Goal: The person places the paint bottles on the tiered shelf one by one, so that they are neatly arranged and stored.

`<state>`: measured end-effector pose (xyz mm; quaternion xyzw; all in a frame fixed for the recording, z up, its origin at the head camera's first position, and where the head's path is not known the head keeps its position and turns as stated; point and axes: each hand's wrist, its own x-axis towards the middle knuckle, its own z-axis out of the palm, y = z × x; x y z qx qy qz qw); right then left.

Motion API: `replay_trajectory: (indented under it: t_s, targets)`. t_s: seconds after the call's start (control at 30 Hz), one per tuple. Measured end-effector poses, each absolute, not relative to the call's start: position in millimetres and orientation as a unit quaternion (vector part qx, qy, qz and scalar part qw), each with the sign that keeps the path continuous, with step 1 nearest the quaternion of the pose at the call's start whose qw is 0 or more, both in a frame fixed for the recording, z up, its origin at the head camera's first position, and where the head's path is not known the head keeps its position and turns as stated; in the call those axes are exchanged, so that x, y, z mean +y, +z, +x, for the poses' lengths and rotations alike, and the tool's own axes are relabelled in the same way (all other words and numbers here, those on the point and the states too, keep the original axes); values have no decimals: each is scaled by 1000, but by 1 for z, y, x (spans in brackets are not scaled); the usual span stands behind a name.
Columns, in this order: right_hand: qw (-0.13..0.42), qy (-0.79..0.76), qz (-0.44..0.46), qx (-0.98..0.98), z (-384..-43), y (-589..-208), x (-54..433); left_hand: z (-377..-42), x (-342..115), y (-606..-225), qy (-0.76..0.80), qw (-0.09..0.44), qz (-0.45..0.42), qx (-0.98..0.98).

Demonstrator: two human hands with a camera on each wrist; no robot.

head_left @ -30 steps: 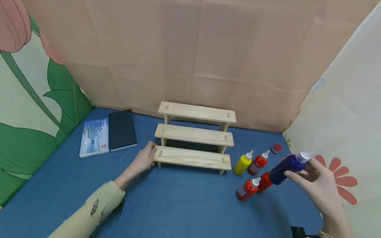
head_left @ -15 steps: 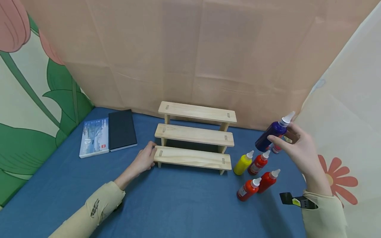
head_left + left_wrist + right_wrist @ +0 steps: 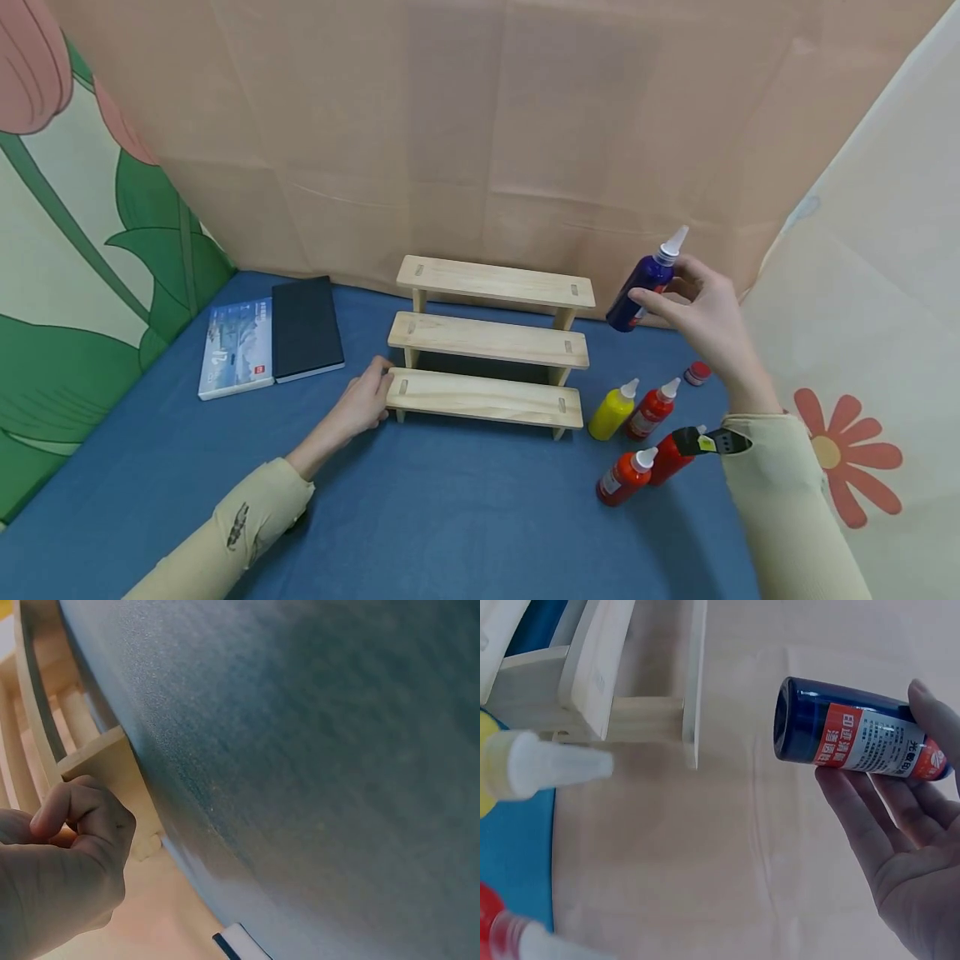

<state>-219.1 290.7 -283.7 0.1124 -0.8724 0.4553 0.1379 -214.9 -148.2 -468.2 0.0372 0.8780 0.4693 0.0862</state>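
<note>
Gripping glossy blue cylindrical plastic bottle point(image 3: 640, 286), Chinese-printed red-and-white label point(image 3: 874, 739), in right hand point(image 3: 703, 312); pale-grained three-step wooden stand point(image 3: 487, 339) in left hand point(image 3: 363, 398).

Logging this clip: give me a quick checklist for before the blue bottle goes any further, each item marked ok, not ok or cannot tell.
1. Right hand holding the blue bottle: ok, thumb and fingers on opposite sides.
2. Left hand on the wooden stand: ok, at the lowest step's left end.
3. Blue bottle above a step: not ok, held off to the stand's right.
4. White nozzle uppermost: ok.
5. Nozzle sealed: cannot tell.
6. Blue bottle apart from the yellow bottle: ok.
</note>
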Motion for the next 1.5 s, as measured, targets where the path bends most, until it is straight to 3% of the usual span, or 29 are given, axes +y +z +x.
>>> replay_trajectory:
  t_s: [0.9, 1.5]
  targets:
    - [102, 447, 123, -880, -303, -305, 226, -214, -147, -468, 471, 82, 44, 877]
    - [97, 463, 121, -872, -310, -315, 218, -216, -147, -468, 466, 84, 47, 879]
